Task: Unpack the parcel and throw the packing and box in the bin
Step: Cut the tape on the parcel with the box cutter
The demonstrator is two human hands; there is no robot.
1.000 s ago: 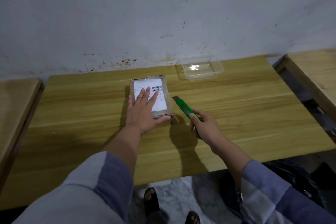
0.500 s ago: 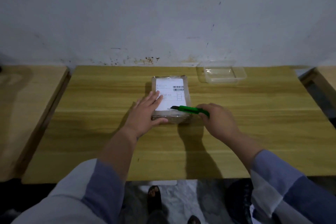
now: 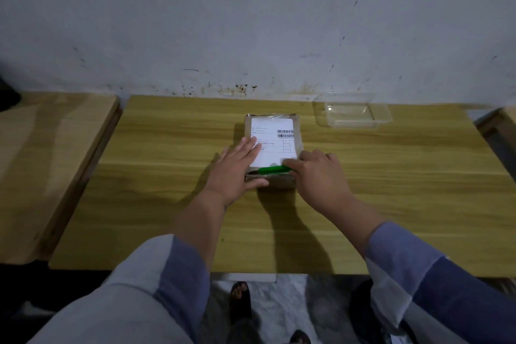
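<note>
On the wooden counter, near its far edge, lies the parcel, a small brown box wrapped in clear film with a white label on top. A clear plastic tray stands apart at its right. The left hand presses flat on the near left part of the parcel, fingers straight and thumb against the front side. The right hand is curled around a green utility knife, which lies across the near edge of the parcel with its tip pointing toward the left thumb. I judge the risk to be here: if the blade slips leftward it can cut that thumb, and a deep cut may damage the contents.
</note>
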